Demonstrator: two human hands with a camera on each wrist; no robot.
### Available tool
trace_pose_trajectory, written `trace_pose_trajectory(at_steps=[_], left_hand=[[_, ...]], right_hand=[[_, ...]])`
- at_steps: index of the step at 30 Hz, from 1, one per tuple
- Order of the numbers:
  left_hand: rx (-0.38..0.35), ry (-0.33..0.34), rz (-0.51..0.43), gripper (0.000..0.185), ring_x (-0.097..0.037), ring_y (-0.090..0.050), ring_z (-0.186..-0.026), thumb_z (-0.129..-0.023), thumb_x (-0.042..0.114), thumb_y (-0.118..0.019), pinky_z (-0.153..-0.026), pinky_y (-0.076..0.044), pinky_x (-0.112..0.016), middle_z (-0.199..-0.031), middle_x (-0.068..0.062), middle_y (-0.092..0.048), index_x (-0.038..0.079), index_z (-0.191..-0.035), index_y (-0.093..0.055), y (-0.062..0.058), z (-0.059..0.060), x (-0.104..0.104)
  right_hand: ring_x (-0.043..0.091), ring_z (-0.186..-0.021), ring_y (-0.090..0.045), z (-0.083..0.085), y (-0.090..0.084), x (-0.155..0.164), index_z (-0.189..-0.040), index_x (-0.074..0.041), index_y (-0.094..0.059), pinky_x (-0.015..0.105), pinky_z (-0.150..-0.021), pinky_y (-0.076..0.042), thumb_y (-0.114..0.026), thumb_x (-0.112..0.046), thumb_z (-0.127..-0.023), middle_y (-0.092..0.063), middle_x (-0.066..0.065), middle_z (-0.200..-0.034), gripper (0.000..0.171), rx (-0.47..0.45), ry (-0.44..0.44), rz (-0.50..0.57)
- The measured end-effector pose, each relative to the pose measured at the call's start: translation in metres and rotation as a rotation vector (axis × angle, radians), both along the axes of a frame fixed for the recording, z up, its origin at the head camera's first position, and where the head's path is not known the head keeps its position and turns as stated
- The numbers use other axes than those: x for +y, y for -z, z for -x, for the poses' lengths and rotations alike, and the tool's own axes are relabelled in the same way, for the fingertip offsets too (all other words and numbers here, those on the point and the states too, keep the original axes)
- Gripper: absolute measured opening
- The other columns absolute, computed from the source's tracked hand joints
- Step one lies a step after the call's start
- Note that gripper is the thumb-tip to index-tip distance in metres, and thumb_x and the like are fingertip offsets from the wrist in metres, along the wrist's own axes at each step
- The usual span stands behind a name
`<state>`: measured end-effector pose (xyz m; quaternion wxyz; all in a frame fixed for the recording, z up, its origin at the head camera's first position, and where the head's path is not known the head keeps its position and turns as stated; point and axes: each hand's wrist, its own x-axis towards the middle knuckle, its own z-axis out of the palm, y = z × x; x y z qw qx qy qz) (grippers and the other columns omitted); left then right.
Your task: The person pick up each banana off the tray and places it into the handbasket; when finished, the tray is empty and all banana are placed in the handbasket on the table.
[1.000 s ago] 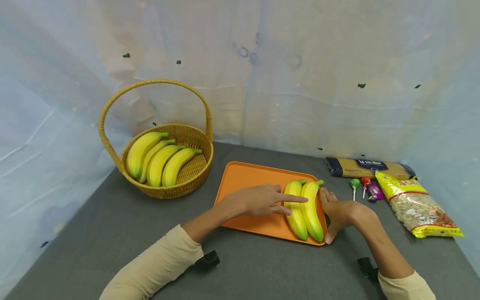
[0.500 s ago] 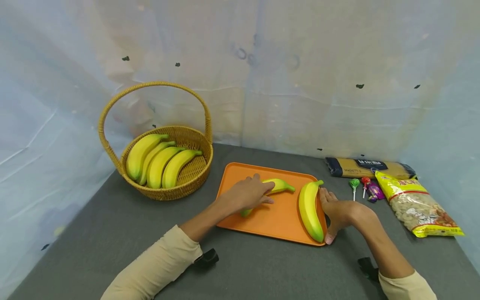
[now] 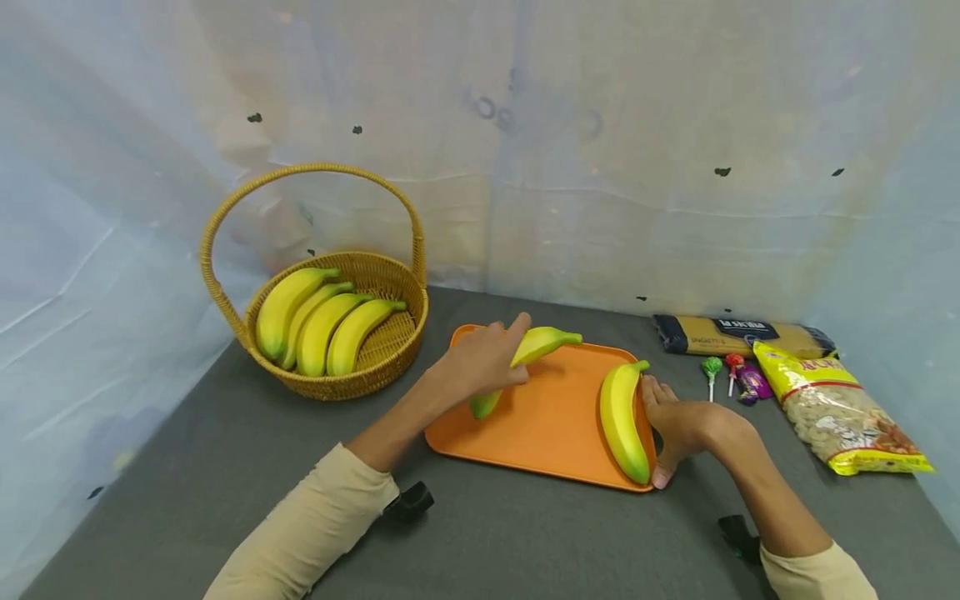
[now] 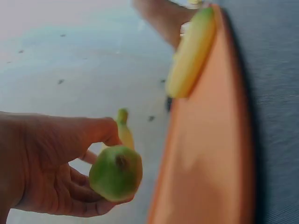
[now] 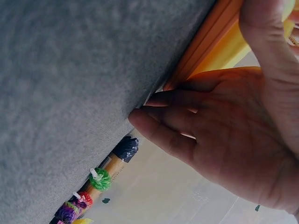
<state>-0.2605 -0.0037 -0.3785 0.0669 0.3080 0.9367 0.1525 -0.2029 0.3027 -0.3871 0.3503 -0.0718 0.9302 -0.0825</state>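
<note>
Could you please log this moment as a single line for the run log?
left hand: grips banana above orange tray | right hand: rests at tray edge beside second banana | wicker basket: four bananas

Dark grey felt-like tabletop [image 3: 225,467], running back to a pale, crinkled sheet backdrop [image 3: 600,125] closing off rear and both sides. Backdrop bluish-white with warmer beige patches near centre, marked by scattered small dark spots [image 3: 722,172] and faint ring-shaped stains [image 3: 487,104]. Soft creases across the sheet. Even, diffuse lighting throughout, with only faint shadows on the grey surface. Same grey fabric weave [image 5: 70,84] close up in the right wrist view.
</note>
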Motion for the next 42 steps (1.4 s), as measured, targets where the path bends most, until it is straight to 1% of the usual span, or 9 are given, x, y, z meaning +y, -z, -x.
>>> trace_pose_trajectory(at_steps=[5,13,20,25,29,33,35,38,42], left_hand=[[0.094,-0.036,-0.047,0.055,-0.020,-0.057,-0.069,-0.094,0.036,-0.069,-0.058,-0.044,-0.030,-0.092,-0.004,-0.062,0.020,-0.141,-0.048,-0.023,0.002,-0.019],[0.218,-0.179,-0.102,0.052,-0.019,-0.044,-0.056,-0.087,0.039,-0.069,-0.050,-0.034,-0.030,-0.070,-0.002,-0.053,0.017,-0.133,-0.056,-0.055,0.006,-0.060],[0.087,-0.346,-0.147,0.054,-0.027,-0.057,-0.072,-0.091,0.044,-0.064,-0.066,-0.045,-0.038,-0.097,-0.012,-0.067,0.015,-0.136,-0.056,-0.074,0.014,-0.113],[-0.008,-0.439,-0.101,0.063,-0.040,-0.063,-0.108,-0.100,0.047,-0.063,-0.089,-0.051,-0.054,-0.134,-0.021,-0.065,0.014,-0.151,-0.051,-0.079,0.024,-0.154],[0.032,-0.500,-0.047,0.066,-0.049,-0.058,-0.125,-0.102,0.044,-0.064,-0.098,-0.049,-0.064,-0.149,-0.027,-0.056,0.008,-0.155,-0.048,-0.079,0.032,-0.178],[0.075,-0.566,-0.033,0.059,-0.049,-0.059,-0.118,-0.099,0.035,-0.069,-0.089,-0.053,-0.060,-0.141,-0.030,-0.059,-0.001,-0.144,-0.056,-0.070,0.037,-0.195],[0.059,-0.602,-0.035,0.047,-0.043,-0.062,-0.096,-0.098,0.032,-0.072,-0.074,-0.053,-0.051,-0.115,-0.029,-0.064,-0.005,-0.125,-0.062,-0.064,0.039,-0.201],[0.050,-0.633,-0.041,0.037,-0.029,-0.051,-0.070,-0.096,0.028,-0.075,-0.059,-0.045,-0.040,-0.083,-0.017,-0.051,-0.005,-0.097,-0.058,-0.053,0.041,-0.209],[0.046,-0.684,-0.043,0.041,-0.035,-0.056,-0.073,-0.094,0.025,-0.076,-0.059,-0.049,-0.045,-0.097,-0.024,-0.056,-0.009,-0.108,-0.058,-0.042,0.045,-0.217]], right_hand=[[0.060,-0.156,0.001,-0.001,0.000,0.001,-0.161,0.014,0.008,0.075,-0.123,-0.009,-0.098,-0.049,-0.058,0.009,0.041,-0.167,0.160,0.006,-0.003,-0.002],[0.061,-0.156,-0.001,-0.001,0.001,0.000,-0.161,0.014,0.007,0.074,-0.123,-0.011,-0.099,-0.047,-0.059,0.007,0.041,-0.168,0.159,0.017,0.000,0.001],[0.060,-0.156,0.001,0.001,0.002,0.002,-0.161,0.014,0.008,0.074,-0.123,-0.010,-0.100,-0.044,-0.059,0.009,0.040,-0.168,0.159,0.016,0.005,-0.004],[0.060,-0.156,0.001,0.002,0.001,0.003,-0.160,0.015,0.007,0.074,-0.123,-0.009,-0.100,-0.044,-0.059,0.010,0.041,-0.167,0.159,0.016,-0.002,-0.008],[0.060,-0.155,0.002,0.003,-0.002,0.002,-0.161,0.015,0.008,0.075,-0.123,-0.010,-0.099,-0.046,-0.059,0.010,0.040,-0.168,0.159,0.030,-0.005,-0.007],[0.061,-0.155,0.002,0.003,-0.003,0.000,-0.160,0.015,0.008,0.074,-0.123,-0.010,-0.099,-0.048,-0.058,0.010,0.040,-0.168,0.160,0.031,-0.011,0.004],[0.061,-0.155,0.002,0.003,-0.002,0.000,-0.160,0.015,0.007,0.074,-0.123,-0.009,-0.099,-0.047,-0.058,0.010,0.041,-0.167,0.160,0.021,-0.011,0.006],[0.060,-0.156,0.003,0.001,0.000,0.000,-0.160,0.015,0.006,0.074,-0.123,-0.009,-0.099,-0.045,-0.059,0.010,0.040,-0.168,0.158,0.008,-0.003,0.006],[0.060,-0.156,0.003,0.001,0.000,0.001,-0.161,0.015,0.006,0.074,-0.123,-0.009,-0.099,-0.045,-0.060,0.011,0.040,-0.168,0.157,0.007,-0.009,0.005]])
